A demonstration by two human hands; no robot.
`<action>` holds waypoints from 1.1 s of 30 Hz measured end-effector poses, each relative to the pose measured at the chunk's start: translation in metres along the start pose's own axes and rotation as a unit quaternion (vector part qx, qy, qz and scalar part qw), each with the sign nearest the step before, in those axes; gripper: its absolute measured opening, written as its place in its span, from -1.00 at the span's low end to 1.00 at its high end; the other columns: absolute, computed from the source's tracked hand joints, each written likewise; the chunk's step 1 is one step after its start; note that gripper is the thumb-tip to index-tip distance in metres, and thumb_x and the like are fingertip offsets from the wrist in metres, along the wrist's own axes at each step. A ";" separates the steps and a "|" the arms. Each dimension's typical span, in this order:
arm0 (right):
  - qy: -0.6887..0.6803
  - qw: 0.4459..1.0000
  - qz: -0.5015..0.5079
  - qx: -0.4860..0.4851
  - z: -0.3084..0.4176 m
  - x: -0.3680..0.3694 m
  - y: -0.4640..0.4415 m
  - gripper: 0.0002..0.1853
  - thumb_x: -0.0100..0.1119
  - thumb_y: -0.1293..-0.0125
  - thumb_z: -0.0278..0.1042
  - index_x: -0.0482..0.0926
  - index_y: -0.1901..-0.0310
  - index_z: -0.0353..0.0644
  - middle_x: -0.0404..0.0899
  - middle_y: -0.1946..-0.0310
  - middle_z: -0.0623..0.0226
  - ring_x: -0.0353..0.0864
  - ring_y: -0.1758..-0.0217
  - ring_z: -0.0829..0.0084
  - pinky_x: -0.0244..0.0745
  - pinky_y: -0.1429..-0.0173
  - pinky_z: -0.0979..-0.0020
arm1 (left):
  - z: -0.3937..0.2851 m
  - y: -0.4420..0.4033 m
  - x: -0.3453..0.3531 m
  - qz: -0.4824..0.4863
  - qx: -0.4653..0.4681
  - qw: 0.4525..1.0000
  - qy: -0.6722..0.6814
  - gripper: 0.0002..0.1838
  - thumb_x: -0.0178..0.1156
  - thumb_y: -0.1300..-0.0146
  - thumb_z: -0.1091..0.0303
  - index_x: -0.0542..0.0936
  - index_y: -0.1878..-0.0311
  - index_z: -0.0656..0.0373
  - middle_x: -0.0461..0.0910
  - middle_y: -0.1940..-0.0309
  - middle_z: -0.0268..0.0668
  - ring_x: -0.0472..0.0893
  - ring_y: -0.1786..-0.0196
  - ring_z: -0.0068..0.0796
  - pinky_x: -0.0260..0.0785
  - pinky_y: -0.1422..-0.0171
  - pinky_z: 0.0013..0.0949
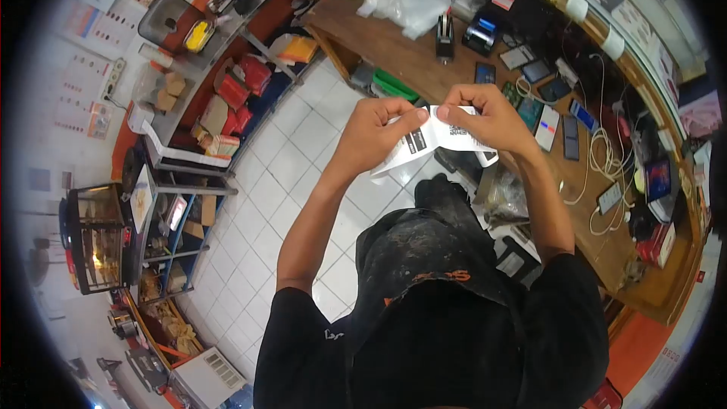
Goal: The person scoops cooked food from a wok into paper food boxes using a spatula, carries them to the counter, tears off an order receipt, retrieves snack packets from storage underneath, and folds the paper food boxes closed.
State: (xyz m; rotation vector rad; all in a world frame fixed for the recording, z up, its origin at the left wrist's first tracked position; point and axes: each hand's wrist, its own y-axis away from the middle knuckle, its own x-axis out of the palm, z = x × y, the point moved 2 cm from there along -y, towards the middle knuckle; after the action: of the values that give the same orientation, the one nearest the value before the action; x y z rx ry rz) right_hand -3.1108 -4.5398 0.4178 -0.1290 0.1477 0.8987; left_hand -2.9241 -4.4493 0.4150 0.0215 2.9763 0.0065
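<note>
Paper (437, 136) bearing a QR code (457, 130) is pinched by the fingers of a person's left hand (372, 136) and right hand (492, 120), at two o'clock from the view's centre; phones (570, 138) and white cables (597, 142) lie on the wooden surface (371, 39) toward three o'clock.

On the desk (394, 47), phones (570, 138) lie right of the paper (438, 138), plastic bags (409, 4) beyond it.
</note>
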 end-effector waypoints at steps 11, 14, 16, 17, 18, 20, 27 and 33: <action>-0.097 0.950 -0.296 0.032 -0.055 -0.150 -0.089 -0.82 0.23 -0.37 -0.31 0.60 0.18 -0.27 0.65 0.43 0.46 0.57 0.36 0.70 0.40 0.26 0.60 | 0.146 -0.194 -0.046 -0.228 -0.061 0.966 0.105 -0.72 0.18 -0.40 0.28 0.66 0.22 0.36 0.64 0.39 -0.35 0.52 0.32 -0.69 0.35 0.22 -0.51; -0.173 0.921 -0.348 0.017 -0.070 -0.173 -0.091 -0.77 0.18 -0.41 -0.34 0.48 0.03 -0.30 0.68 0.28 0.29 0.65 0.25 0.58 0.52 0.20 0.55 | 0.252 -0.242 -0.057 -0.242 -0.113 0.953 0.140 -0.75 0.15 -0.42 0.29 0.62 0.16 0.33 0.63 0.32 -0.32 0.55 0.26 -0.62 0.41 0.15 -0.46; -0.293 0.870 -0.397 -0.018 -0.070 -0.179 -0.099 -0.75 0.11 -0.45 -0.37 0.37 -0.03 -0.30 0.67 0.14 0.15 0.71 0.16 0.42 0.66 0.08 0.37 | 0.300 -0.277 -0.065 -0.244 -0.113 0.947 0.173 -0.78 0.14 -0.42 0.31 0.58 0.11 0.30 0.62 0.27 -0.30 0.57 0.24 -0.58 0.44 0.12 -0.43; -0.325 0.855 -0.403 -0.042 -0.065 -0.181 -0.106 -0.76 0.00 -0.48 -0.42 0.27 -0.08 -0.29 0.62 0.04 0.04 0.70 0.03 0.26 0.70 -0.04 0.17 | 0.324 -0.295 -0.070 -0.265 -0.117 0.935 0.206 -0.80 0.13 -0.43 0.32 0.54 0.06 0.27 0.62 0.23 -0.28 0.59 0.22 -0.53 0.47 0.10 -0.40; -0.320 0.849 -0.417 -0.046 -0.062 -0.182 -0.112 -0.76 0.00 -0.48 -0.42 0.27 -0.08 -0.29 0.62 0.04 0.04 0.70 0.03 0.26 0.70 -0.04 0.17 | 0.355 -0.317 -0.079 -0.249 -0.117 0.939 0.207 -0.80 0.13 -0.43 0.32 0.54 0.06 0.27 0.62 0.23 -0.28 0.59 0.22 -0.53 0.47 0.10 -0.40; -0.352 0.812 -0.455 -0.098 -0.056 -0.184 -0.124 -0.80 -0.10 -0.51 -0.44 0.26 -0.08 -0.27 0.57 -0.04 -0.05 0.65 -0.08 0.21 0.70 -0.06 0.14 | 0.401 -0.361 -0.092 -0.178 -0.083 0.943 0.268 -0.79 0.12 -0.43 0.36 0.47 -0.03 0.22 0.59 0.16 -0.27 0.60 0.17 -0.48 0.50 0.06 -0.34; -0.502 0.677 -0.504 -0.190 -0.068 -0.198 -0.181 -0.67 -0.32 -0.55 -0.42 0.18 -0.26 -0.31 0.37 -0.29 -0.08 0.48 -0.29 0.01 0.45 -0.39 0.03 | 0.349 -0.435 -0.083 -0.136 0.167 0.956 -0.199 -0.55 0.17 -0.19 0.63 0.44 -0.19 0.27 0.49 0.08 -0.14 0.53 0.01 -0.19 0.39 -0.10 -0.23; -0.675 0.539 -0.389 -0.320 -0.095 -0.205 -0.237 -0.56 -0.31 -0.57 -0.40 0.10 -0.38 -0.42 0.38 -0.30 -0.01 0.40 -0.37 0.11 0.34 -0.48 0.07 | 0.308 -0.476 -0.104 0.026 0.283 0.920 -0.268 -0.60 0.24 -0.10 0.62 0.60 -0.06 0.17 0.48 0.14 -0.09 0.52 0.10 -0.08 0.39 0.08 -0.20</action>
State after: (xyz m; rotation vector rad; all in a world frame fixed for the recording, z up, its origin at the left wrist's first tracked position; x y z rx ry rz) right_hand -3.0578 -4.8596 0.3738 -0.1234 -1.6376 -0.1128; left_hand -2.7777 -4.9259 0.1254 0.1468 2.3293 -0.7286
